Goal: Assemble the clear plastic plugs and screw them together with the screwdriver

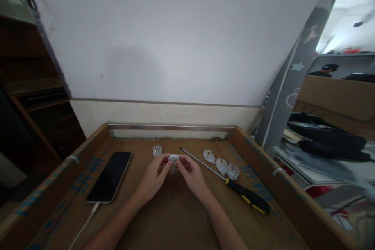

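Note:
My left hand (pixel 156 175) and my right hand (pixel 192 175) meet in the middle, fingers closed on one small clear plastic plug (pixel 174 158) with a whitish round top. Both thumbs press its near side, and the fingers hide much of it. Just beyond my left hand lies a similar clear plug (pixel 157 150) with a brass-coloured part inside. To the right of my right hand, a screwdriver (pixel 246 194) with a black and yellow handle lies diagonally, its tip pointing away. Past its shaft, three more clear plugs (pixel 222 166) form a slanting row.
A black-screened phone (pixel 110 177) with a white cable (pixel 83 227) lies at the left. Raised cardboard sides (pixel 279 187) border the brown work surface (pixel 172 218). A white wall (pixel 181 39) stands behind. At far right are piled items (pixel 328 136) and a person (pixel 325 71) in the background.

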{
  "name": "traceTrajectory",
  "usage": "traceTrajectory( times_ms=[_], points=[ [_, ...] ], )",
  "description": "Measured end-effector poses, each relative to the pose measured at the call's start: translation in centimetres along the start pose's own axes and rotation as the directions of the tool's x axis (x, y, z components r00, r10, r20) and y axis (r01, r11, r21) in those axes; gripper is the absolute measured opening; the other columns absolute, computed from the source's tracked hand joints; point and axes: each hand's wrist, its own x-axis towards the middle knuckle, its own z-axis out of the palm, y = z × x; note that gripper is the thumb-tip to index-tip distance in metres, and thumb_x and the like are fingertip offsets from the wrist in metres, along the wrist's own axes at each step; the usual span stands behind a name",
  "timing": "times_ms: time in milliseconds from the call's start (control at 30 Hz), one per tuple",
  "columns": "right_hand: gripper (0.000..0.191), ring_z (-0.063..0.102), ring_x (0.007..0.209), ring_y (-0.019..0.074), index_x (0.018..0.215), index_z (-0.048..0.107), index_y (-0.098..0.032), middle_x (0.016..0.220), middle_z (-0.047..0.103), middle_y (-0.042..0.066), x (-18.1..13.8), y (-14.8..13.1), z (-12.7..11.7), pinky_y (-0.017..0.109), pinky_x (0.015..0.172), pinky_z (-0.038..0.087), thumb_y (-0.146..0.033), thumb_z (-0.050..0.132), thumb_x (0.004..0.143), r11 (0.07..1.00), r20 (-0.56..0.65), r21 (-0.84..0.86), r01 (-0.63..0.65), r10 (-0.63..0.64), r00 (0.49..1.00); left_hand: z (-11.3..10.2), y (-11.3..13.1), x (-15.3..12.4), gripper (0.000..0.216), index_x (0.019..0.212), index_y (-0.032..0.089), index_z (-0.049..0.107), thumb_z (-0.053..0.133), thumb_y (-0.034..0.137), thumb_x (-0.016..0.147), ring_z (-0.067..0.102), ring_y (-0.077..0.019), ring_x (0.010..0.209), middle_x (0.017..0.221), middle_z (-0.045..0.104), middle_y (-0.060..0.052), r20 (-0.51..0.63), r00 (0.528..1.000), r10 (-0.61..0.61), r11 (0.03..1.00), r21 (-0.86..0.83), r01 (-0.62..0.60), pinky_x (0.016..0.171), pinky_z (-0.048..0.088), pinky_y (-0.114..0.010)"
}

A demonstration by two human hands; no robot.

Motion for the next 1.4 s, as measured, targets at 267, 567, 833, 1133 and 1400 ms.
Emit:
traceTrajectory(
  times_ms=[267, 567, 833, 1133, 1400],
  points=[
    [0.031, 0.062, 0.076, 0.0176, 0.088, 0.064, -0.018, 0.082, 0.067, 0.005, -0.1, -0.2, 0.2, 0.030, 0.071, 0.048, -0.046, 0.055, 0.081, 1.000, 0.015, 0.013, 0.012, -0.012, 1.000, 0.1, 0.2, 0.1, 0.027, 0.092, 0.017, 0.058, 0.044, 0.040, 0.089, 0.062, -0.0178, 0.082, 0.085, 0.067, -0.003, 0.057, 0.997, -0.058, 0.990, -0.125, 0.065, 0.076, 0.048, -0.028],
    [0.036, 0.062, 0.076, 0.0175, 0.089, 0.063, -0.015, 0.081, 0.067, 0.007, -0.1, 0.1, 0.1, 0.030, 0.072, 0.050, -0.049, 0.054, 0.081, 1.000, 0.020, -0.013, 0.007, -0.006, 1.000, 0.2, 0.2, 0.1, 0.030, 0.094, 0.017, 0.060, 0.044, 0.042, 0.088, 0.061, -0.0191, 0.086, 0.088, 0.067, -0.004, 0.052, 0.995, -0.082, 0.984, -0.156, 0.089, 0.078, 0.046, -0.029],
    [0.033, 0.064, 0.076, 0.0174, 0.092, 0.063, -0.016, 0.082, 0.068, 0.006, 0.1, 0.2, 0.2, 0.030, 0.070, 0.052, -0.045, 0.051, 0.083, 0.994, 0.026, -0.106, 0.038, -0.035, 0.999, 0.6, -0.4, 0.0, 0.029, 0.095, 0.017, 0.060, 0.045, 0.041, 0.087, 0.062, -0.0186, 0.082, 0.089, 0.067, -0.005, 0.018, 0.996, -0.087, 0.984, -0.158, 0.089, 0.075, 0.046, -0.028],
    [0.046, 0.054, 0.106, 0.0291, 0.117, 0.057, -0.020, 0.113, 0.059, 0.012, -7.2, -2.2, -6.4, 0.050, 0.092, 0.041, -0.050, 0.049, 0.083, 0.614, -0.317, -0.789, -0.028, -0.366, 0.875, -0.4, -2.2, 1.6, 0.048, 0.083, 0.016, 0.061, 0.052, 0.062, 0.074, 0.059, -0.0190, 0.071, 0.077, 0.064, -0.004, -0.302, 0.917, -0.260, 0.935, -0.316, 0.160, 0.066, 0.047, -0.028],
    [0.048, 0.061, 0.092, 0.0370, 0.093, 0.057, -0.019, 0.105, 0.062, 0.015, -14.0, 1.6, -16.1, 0.053, 0.066, 0.050, -0.060, 0.036, 0.081, 0.206, -0.406, -0.910, -0.360, -0.266, 0.874, -0.8, -2.1, 1.8, 0.054, 0.082, 0.015, 0.062, 0.057, 0.067, 0.068, 0.059, -0.0181, 0.067, 0.074, 0.063, -0.004, -0.403, 0.871, -0.280, 0.921, -0.369, 0.125, 0.061, 0.048, -0.027]
  ],
)
